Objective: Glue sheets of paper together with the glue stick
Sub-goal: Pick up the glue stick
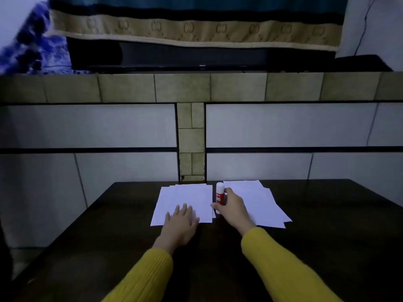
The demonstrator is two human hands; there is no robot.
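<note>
White sheets lie in two loose stacks on the dark desk (327, 214). Over the left paper stack (185, 199) the left hand (181, 223) lies flat, fingers spread, its grip open and pressing the top sheet. Just right of it, the right hand (233, 205) has its grip closed around the glue stick (219, 196), upright in the gap between the stacks. Behind that hand spreads the right paper stack (261, 201). Both sleeves are yellow.
</note>
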